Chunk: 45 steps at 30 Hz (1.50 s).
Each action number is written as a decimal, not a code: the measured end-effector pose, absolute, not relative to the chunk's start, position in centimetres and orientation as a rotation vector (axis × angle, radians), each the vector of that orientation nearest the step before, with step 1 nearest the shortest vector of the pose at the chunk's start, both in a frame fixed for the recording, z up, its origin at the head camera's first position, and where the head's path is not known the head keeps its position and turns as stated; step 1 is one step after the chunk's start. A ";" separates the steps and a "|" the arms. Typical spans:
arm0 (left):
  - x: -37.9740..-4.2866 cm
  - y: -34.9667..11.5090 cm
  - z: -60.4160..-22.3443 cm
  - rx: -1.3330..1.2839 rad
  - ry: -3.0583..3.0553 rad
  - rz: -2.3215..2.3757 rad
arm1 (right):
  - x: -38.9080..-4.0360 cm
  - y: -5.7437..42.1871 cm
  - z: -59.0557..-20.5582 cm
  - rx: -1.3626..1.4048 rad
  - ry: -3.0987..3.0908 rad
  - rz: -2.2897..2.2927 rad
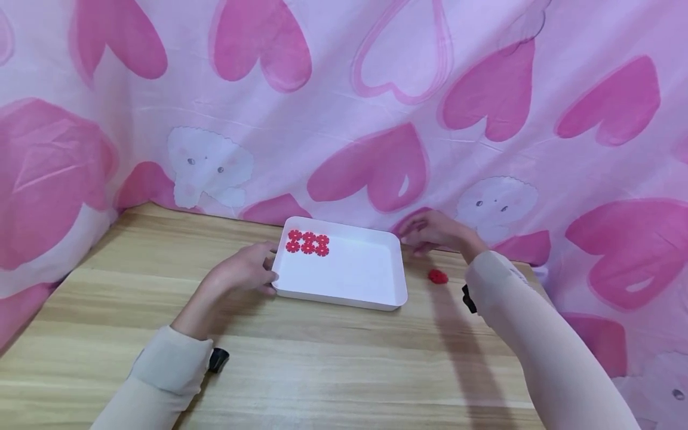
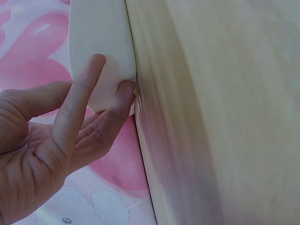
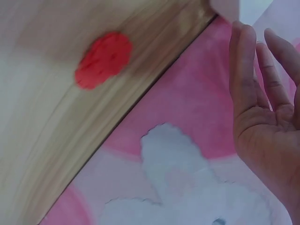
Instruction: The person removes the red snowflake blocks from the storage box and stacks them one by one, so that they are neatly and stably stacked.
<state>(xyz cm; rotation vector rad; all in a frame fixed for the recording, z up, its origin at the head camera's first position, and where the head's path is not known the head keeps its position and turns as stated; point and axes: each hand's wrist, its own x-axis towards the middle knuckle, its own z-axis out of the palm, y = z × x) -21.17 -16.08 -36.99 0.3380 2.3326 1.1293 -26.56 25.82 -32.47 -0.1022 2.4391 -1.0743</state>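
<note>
A shallow white tray (image 1: 355, 275) lies on the table with several red notched, flower-shaped discs (image 1: 309, 243) in two short rows at its far left corner. My left hand (image 1: 249, 267) is at the tray's left end; in the left wrist view its extended fingers (image 2: 77, 103) touch the outer wall. By the far right corner of the tray is my right hand (image 1: 430, 232), fingers loosely extended and holding nothing. In the right wrist view its fingertips come close to the tray's corner (image 3: 226, 8); contact is hard to tell. Overlapping red discs (image 1: 438, 276) lie to the tray's right.
The wooden table (image 1: 322, 364) reaches back to a pink curtain (image 1: 333, 119) printed with hearts and white animals. Its far edge runs close behind the tray. Dark devices (image 1: 218, 361) show at both wrists.
</note>
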 end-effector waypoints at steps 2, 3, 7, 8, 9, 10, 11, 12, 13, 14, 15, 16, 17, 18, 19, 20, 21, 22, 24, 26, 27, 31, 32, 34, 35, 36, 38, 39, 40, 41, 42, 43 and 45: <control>-21.2 -15.9 -37.0 0.336 2.325 1.135 | -26.6 25.1 -32.3 -0.089 2.435 -1.067; -21.3 -15.8 -37.0 0.336 2.320 1.141 | -26.7 24.8 -32.2 -0.077 2.436 -1.058; -21.5 -15.6 -36.9 0.331 2.306 1.148 | -27.1 23.7 -31.9 -0.034 2.417 -1.027; -21.5 -15.6 -36.9 0.331 2.301 1.152 | -27.3 23.4 -31.8 -0.027 2.410 -1.026; -21.6 -15.6 -36.9 0.337 2.299 1.153 | -27.4 23.1 -31.8 -0.021 2.404 -1.026; -21.6 -15.6 -36.9 0.335 2.295 1.155 | -27.5 22.8 -31.8 -0.016 2.397 -1.028; -21.7 -15.6 -36.8 0.334 2.292 1.157 | -27.5 22.5 -31.8 -0.014 2.390 -1.036; -21.7 -15.6 -36.8 0.332 2.288 1.162 | -27.6 22.2 -31.9 -0.012 2.385 -1.044; -21.7 -15.6 -36.8 0.335 2.284 1.164 | -27.7 21.8 -32.0 -0.015 2.378 -1.056; -21.7 -15.6 -36.8 0.334 2.282 1.165 | -27.8 21.5 -32.1 -0.025 2.373 -1.067; -21.7 -15.6 -36.8 0.332 2.281 1.166 | -27.9 21.2 -32.3 -0.036 2.366 -1.077; -21.7 -15.6 -36.8 0.325 2.279 1.168 | -28.0 20.8 -32.4 -0.047 2.361 -1.081; -21.7 -15.6 -36.8 0.326 2.278 1.169 | -28.1 20.4 -32.6 -0.058 2.354 -1.087; -21.7 -15.6 -36.8 0.330 2.280 1.166 | -28.2 20.0 -32.7 -0.068 2.352 -1.082; -21.6 -15.6 -36.8 0.331 2.281 1.167 | -28.3 19.6 -32.9 -0.072 2.350 -1.077; -21.6 -15.6 -36.8 0.330 2.282 1.167 | -28.3 19.2 -33.0 -0.079 2.352 -1.063; -21.6 -15.6 -36.8 0.327 2.282 1.168 | -28.4 18.8 -33.1 -0.080 2.351 -1.053; -21.6 -15.6 -36.9 0.331 2.281 1.167 | -28.5 18.4 -33.3 -0.078 2.351 -1.042; -21.5 -15.6 -36.8 0.331 2.277 1.170 | -28.7 17.7 -33.6 -0.070 2.351 -1.024; -21.4 -15.5 -36.9 0.322 2.269 1.176 | -28.9 17.0 -33.9 -0.067 2.347 -1.016; -21.4 -15.5 -36.8 0.319 2.266 1.179 | -29.0 16.8 -34.1 -0.070 2.340 -1.019; -21.3 -15.5 -36.8 0.308 2.258 1.184 | -29.2 15.7 -34.7 -0.104 2.335 -1.008; -21.3 -15.5 -36.8 0.313 2.257 1.186 | -29.3 15.5 -34.9 -0.116 2.334 -1.002; -21.3 -15.4 -36.8 0.315 2.254 1.190 | -29.4 14.9 -35.0 -0.132 2.338 -0.989; -21.3 -15.4 -36.8 0.315 2.249 1.201 | -29.4 14.6 -35.1 -0.137 2.340 -0.982; -21.3 -15.4 -36.7 0.314 2.242 1.213 | -29.4 14.3 -35.2 -0.143 2.341 -0.975; -21.3 -15.4 -36.8 0.322 2.236 1.228 | -29.5 13.6 -35.3 -0.141 2.343 -0.956; -21.3 -15.3 -36.8 0.321 2.230 1.237 | -29.5 13.3 -35.4 -0.141 2.345 -0.943; -21.4 -15.3 -36.8 0.319 2.227 1.244 | -29.5 12.9 -35.5 -0.145 2.347 -0.924; -21.4 -15.4 -36.8 0.323 2.223 1.249 | -29.6 12.6 -35.6 -0.148 2.352 -0.908; -21.4 -15.4 -36.8 0.321 2.223 1.247 | -29.6 12.3 -35.7 -0.150 2.360 -0.889; -21.4 -15.3 -36.8 0.321 2.224 1.244 | -29.6 12.0 -35.8 -0.150 2.369 -0.870; -21.4 -15.3 -36.7 0.316 2.223 1.239 | -29.6 11.4 -36.0 -0.154 2.399 -0.825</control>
